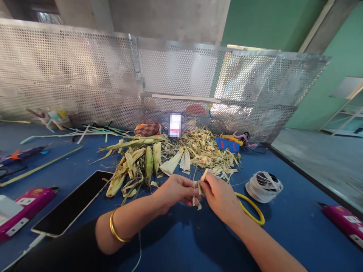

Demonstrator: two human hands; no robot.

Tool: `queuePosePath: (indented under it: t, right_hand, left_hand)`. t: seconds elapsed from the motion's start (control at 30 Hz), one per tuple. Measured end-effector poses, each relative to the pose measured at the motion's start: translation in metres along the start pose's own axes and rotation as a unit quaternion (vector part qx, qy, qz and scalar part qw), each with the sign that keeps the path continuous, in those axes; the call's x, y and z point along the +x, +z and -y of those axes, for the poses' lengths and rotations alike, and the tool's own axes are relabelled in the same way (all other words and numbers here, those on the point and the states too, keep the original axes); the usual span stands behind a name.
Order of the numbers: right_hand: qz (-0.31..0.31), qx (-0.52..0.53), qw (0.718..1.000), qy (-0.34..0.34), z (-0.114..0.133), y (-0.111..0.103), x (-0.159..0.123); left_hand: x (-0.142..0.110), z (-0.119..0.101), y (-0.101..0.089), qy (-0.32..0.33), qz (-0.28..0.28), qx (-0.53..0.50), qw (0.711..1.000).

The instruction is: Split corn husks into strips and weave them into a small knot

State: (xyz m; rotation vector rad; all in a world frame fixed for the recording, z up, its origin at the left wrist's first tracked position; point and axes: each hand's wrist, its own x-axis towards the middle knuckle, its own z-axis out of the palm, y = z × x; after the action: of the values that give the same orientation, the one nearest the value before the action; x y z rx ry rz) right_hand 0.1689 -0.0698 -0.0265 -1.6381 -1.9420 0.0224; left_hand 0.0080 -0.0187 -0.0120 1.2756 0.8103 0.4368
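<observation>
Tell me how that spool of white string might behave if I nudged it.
The spool of white string might roll if tipped, given its rounded side. Strands crossing its top look loose, so they could snag or slip off.

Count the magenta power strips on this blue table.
2. The first power strip lies at the lower left, beside the phone; the second power strip is at the right edge, beyond the cord spool. Others could be hidden.
</observation>
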Motion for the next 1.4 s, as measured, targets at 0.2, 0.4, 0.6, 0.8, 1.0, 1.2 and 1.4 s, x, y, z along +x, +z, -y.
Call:
queuePosePath:
  t: [0.2, 0.4, 0.6, 0.8, 1.0, 1.2, 1.4]
  right_hand:
    - [0.013, 0.015, 0.998, 0.054, 0.001, 0.006, 0.001]
    - [-0.003, 0.079, 0.993, 0.083, -0.001, 0.003, 0.002]
    - [-0.170, 0.005, 0.982, -0.079, -0.006, -0.022, 0.004]
    - [-0.162, -0.151, 0.954, -0.200, -0.004, -0.024, 0.003]
    - [-0.114, -0.171, 0.953, -0.221, 0.008, -0.018, -0.004]
    - [0.015, 0.194, 0.981, 0.010, 0.015, 0.003, -0.004]
    - [-0.030, 0.560, 0.776, 0.290, 0.006, 0.010, 0.004]
  left_hand:
    - [-0.002, 0.001, 0.004, -0.019, -0.003, -0.029, 0.999]
    - [-0.004, 0.005, 0.015, 0.009, -0.085, -0.017, 0.996]
    - [-0.002, -0.004, 0.007, 0.007, -0.122, -0.114, 0.986]
    - [0.000, -0.005, 0.004, -0.011, -0.109, -0.175, 0.978]
    - [0.000, -0.003, 0.006, -0.001, -0.135, -0.163, 0.977]
    - [0.001, -0.003, 0.005, 0.029, -0.184, -0.136, 0.973]
    - [0.003, -0.002, 0.005, 0.055, -0.184, -0.107, 0.976]
